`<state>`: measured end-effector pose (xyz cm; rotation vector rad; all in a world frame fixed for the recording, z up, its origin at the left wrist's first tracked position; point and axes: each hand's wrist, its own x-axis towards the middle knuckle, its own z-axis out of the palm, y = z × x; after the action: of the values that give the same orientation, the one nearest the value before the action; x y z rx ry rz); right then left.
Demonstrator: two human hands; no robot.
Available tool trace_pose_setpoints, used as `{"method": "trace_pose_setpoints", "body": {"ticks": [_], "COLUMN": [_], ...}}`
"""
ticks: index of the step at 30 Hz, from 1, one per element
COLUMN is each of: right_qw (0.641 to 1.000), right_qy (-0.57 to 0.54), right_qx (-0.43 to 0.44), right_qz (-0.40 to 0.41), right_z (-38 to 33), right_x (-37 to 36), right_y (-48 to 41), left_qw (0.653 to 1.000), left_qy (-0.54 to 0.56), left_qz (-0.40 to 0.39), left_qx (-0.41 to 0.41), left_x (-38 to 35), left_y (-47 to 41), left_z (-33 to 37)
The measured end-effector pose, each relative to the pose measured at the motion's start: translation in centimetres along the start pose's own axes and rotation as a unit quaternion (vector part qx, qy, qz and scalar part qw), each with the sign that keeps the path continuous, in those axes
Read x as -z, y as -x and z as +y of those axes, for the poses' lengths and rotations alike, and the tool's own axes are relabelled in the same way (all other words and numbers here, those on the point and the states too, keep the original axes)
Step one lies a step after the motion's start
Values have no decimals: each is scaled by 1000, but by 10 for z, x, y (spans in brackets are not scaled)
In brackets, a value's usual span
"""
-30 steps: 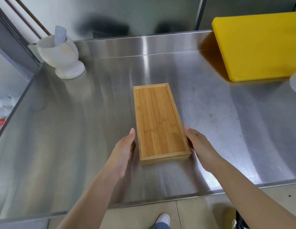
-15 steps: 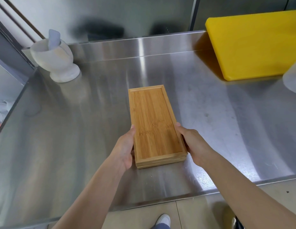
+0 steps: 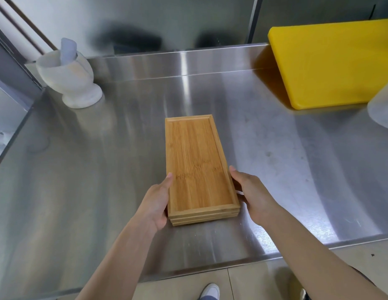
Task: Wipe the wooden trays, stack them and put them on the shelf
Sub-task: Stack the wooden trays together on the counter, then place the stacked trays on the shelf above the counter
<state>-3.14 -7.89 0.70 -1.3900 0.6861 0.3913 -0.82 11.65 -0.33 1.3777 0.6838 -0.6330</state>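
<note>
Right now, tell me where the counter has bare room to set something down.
Bare steel lies between the mortar and the tray stack, and right of the stack, below the yellow board. The far right is crowded by the board and a translucent container.

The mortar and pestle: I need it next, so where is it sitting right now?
In the head view, the white mortar and pestle stands at the steel counter's far left corner, against the backsplash, well left of the stacked wooden trays.

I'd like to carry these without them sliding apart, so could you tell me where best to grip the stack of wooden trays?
Grip the stack of wooden trays by its two long sides near the close end, one hand from each side, as the left hand and right hand do now; pressing the layered edges together keeps them aligned.
</note>
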Motion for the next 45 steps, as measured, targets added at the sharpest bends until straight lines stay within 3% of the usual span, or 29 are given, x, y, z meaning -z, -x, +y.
{"method": "trace_pose_setpoints", "body": {"ticks": [6, 11, 20, 34, 45], "right_qw": [999, 1000, 997, 977, 962], "right_qy": [-19, -25, -46, -99, -99], "right_qx": [-5, 6, 64, 190, 252], "right_qz": [34, -5, 9, 10, 22], "right_z": [1, -12, -68, -258, -420], "right_x": [-1, 0, -8, -29, -65], "right_y": [-5, -2, -3, -26, -136], "left_qw": [994, 996, 991, 970, 960], "left_qy": [56, 47, 72, 44, 82], "left_qz": [-86, -76, -73, -108, -89], "left_qx": [35, -21, -85, -213, -251], "left_x": [11, 14, 3, -38, -69], "left_y": [5, 1, -3, 6, -67], "left_z": [2, 14, 59, 271, 439]}}
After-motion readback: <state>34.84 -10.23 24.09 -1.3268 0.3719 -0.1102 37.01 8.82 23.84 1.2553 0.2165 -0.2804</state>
